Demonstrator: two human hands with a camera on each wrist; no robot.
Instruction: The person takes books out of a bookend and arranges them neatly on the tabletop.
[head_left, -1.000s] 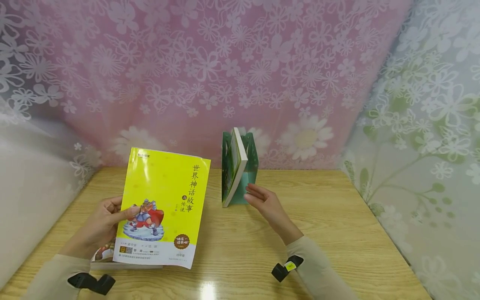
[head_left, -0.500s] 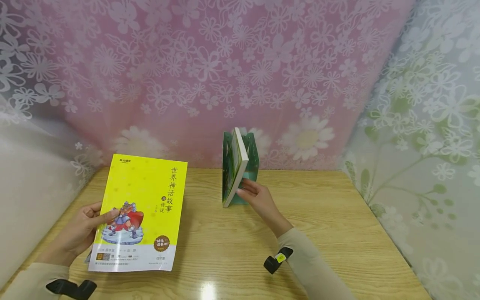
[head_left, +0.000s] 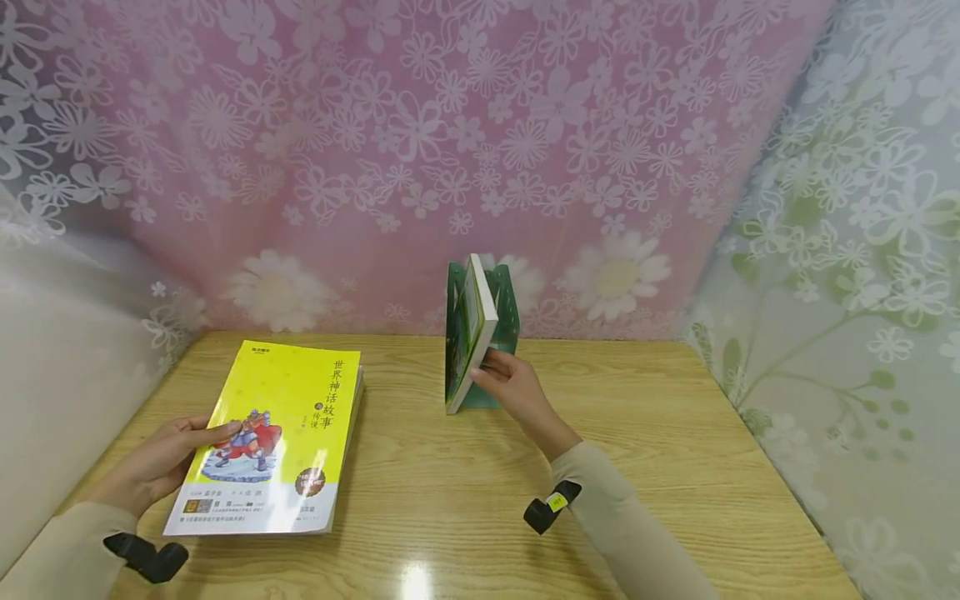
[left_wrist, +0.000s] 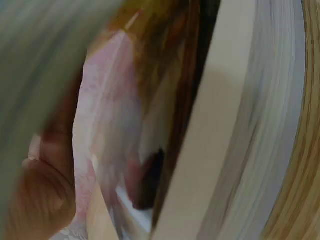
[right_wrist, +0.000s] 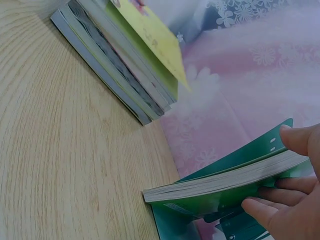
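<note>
My left hand (head_left: 161,462) grips the left edge of a yellow paperback book (head_left: 288,400), its thumb on the cover. Under it is a stack of books (right_wrist: 110,62), whose page edges show in the right wrist view. A tilted gap separates the upper book from the stack (left_wrist: 240,125) in the left wrist view, where the nearest pages are blurred. My right hand (head_left: 521,396) holds a green-covered book (head_left: 483,308) leaning in a green bookend (head_left: 506,308). Its fingers lie against the cover (right_wrist: 220,197), with the thumb across the page-edge side.
A wood-grain table (head_left: 420,500) carries everything. Behind it hangs a pink flowered curtain (head_left: 375,167). Pale sheeting (head_left: 67,333) borders the left side, and a leafy patterned sheet (head_left: 847,292) the right. Both wrists wear black cameras (head_left: 551,507).
The yellow book has moved left and down over the stack in my left hand. My right hand has come forward and left onto the leaning green book.
</note>
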